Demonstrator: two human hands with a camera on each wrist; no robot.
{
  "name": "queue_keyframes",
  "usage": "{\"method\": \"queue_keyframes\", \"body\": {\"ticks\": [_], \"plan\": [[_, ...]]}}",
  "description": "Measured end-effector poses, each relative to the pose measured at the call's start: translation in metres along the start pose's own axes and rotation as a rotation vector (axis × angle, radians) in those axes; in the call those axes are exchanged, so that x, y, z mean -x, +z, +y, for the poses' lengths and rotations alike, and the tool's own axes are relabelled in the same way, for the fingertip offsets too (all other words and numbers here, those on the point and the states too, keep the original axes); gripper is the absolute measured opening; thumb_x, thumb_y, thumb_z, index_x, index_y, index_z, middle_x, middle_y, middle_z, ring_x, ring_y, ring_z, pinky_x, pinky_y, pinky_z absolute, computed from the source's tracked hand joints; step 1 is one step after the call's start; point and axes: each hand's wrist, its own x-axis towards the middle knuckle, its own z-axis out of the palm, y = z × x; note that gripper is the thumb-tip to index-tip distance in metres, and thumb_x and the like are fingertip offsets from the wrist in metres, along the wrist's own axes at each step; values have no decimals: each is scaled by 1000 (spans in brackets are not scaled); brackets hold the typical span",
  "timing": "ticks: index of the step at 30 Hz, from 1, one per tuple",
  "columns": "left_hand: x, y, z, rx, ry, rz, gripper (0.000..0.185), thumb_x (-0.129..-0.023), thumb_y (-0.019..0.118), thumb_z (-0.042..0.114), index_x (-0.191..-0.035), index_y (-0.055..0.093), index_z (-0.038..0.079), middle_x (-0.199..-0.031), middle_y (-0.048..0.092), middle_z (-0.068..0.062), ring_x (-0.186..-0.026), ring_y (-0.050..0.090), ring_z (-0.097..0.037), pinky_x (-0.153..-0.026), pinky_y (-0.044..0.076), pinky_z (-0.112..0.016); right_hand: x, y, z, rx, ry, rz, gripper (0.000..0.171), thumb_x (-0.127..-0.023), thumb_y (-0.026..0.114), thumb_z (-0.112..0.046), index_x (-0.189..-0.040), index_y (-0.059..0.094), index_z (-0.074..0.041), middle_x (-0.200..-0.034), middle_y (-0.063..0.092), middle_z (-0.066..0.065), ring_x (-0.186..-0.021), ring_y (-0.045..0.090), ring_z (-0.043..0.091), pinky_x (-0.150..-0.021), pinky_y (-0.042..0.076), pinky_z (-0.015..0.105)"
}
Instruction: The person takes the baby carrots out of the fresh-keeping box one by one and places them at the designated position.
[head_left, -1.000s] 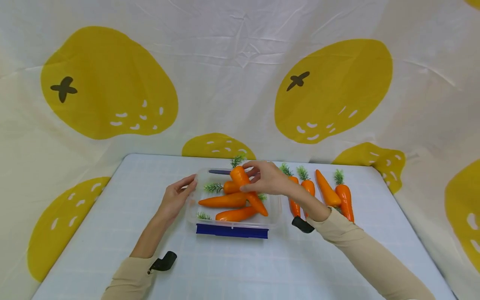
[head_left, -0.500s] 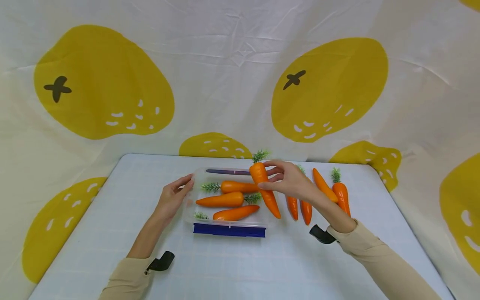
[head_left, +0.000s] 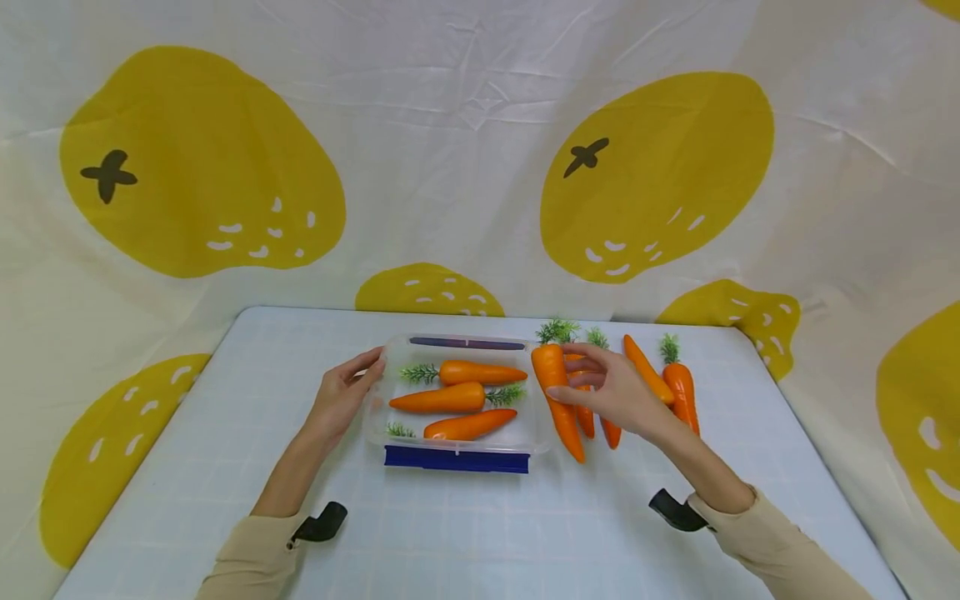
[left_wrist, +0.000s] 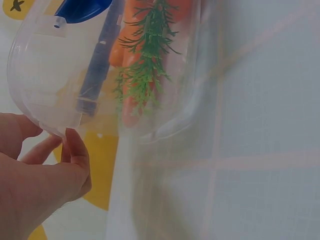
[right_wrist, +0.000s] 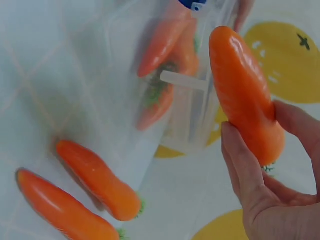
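Taking the clear plastic food container (head_left: 540,429) as the centre of a clock face in the head view, with twelve at the far side, the right hand (head_left: 613,390) is at three o'clock, its thumb and fingers pinching one glossy artificial carrot (head_left: 553,379) by its thick upper part, the grip open only as wide as the root. That carrot is just beside the container's three o'clock wall, leafy top toward twelve and tip slanting toward five; whether it touches the rim cannot be told. At nine o'clock the left hand (head_left: 347,390) pinches the container's rim between thumb and bent fingers, nearly closed on the thin edge. Three carrots lie inside: the far carrot (head_left: 480,372) points its tip to three, the middle carrot (head_left: 442,400) to nine, and the near carrot (head_left: 467,426) to just past two. A blue latch flap (head_left: 456,459) hangs at six. Four loose carrots (head_left: 680,392) lie on the table (head_left: 555,533) around three o'clock, two partly hidden behind the right hand and its carrot. A lemon-print cloth (head_left: 442,192) rises beyond twelve.
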Motion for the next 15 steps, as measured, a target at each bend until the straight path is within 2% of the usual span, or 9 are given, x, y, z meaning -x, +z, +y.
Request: {"method": "queue_keyframes", "body": {"ticks": [5,10,15], "plan": [[1,0,0,4,-1,5,54,-91,60,44,-137,53,17,-139,49,-1,-117,50,-23,-87,43,-13,13,0,8,-8,21,37,68,-80,76,-39,-137,48,-14,-127,57,12,-107,60,27,-86,52,40],[1,0,1,3,-4,-7,54,-91,60,43,-138,52,17,-140,48,-1,-119,49,-23,-88,42,-12,28,1,19,-10,79,86,72,-78,76,-43,-138,47,-14,-127,57,10,-106,61,26,-85,52,37],[5,1,10,20,-26,-22,50,-94,58,35,-139,50,15,-142,46,-3,-121,47,-24,-88,41,-11,42,5,33,-29,124,111,72,-77,77,-44,-137,48,-16,-127,57,11,-104,62,25,-80,54,32]]}}
